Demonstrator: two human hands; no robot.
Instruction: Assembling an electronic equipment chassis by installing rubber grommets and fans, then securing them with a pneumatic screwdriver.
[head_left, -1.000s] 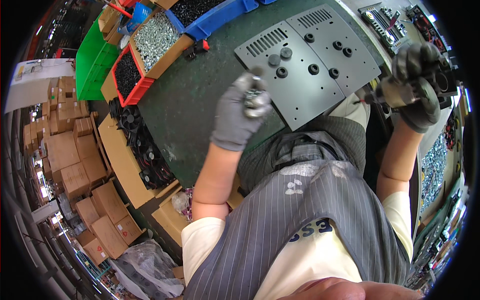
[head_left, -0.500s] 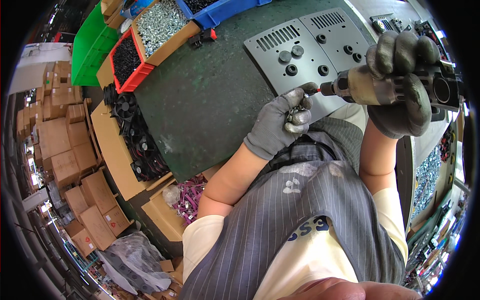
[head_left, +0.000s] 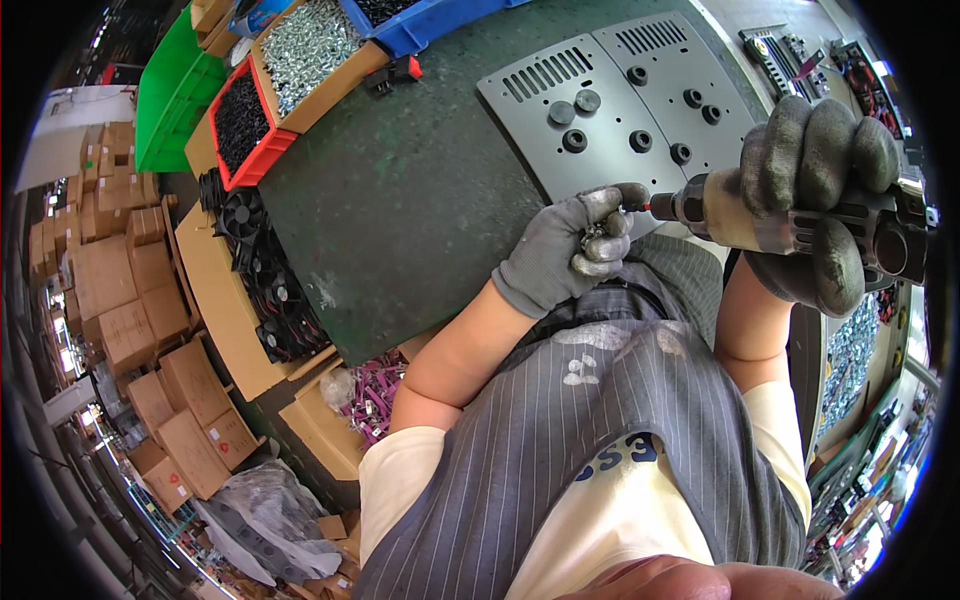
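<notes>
— What is in your hands at this moment?

— My right hand, in a dark glove, is wrapped tight around a powered screwdriver. Its red-collared tip points left, level with the near edge of the bench, and meets the fingertips of my left hand. That hand, in a grey glove, is curled shut on a small cluster of metal screws, with the forefinger and thumb pinched at the driver's tip.

— Where does that happen, set against the bench?

— Just at its near edge, over my striped apron, right beside the near edge of the grey metal panel with its vent slots and round black grommets.

— What has changed in the past second?

— A second ago my left hand was raised over the bench beside the panel, and the driver was held far off to my right. Half a second ago the two had nearly met. Now they touch, and both sit closer to my body.

— And around you?

— At the bench's far left corner stand a cardboard box of silver screws, a red bin of black screws, a blue bin and a green bin. Black cooling fans lie in a carton along the left edge, with stacked cardboard boxes on the floor beyond.
</notes>
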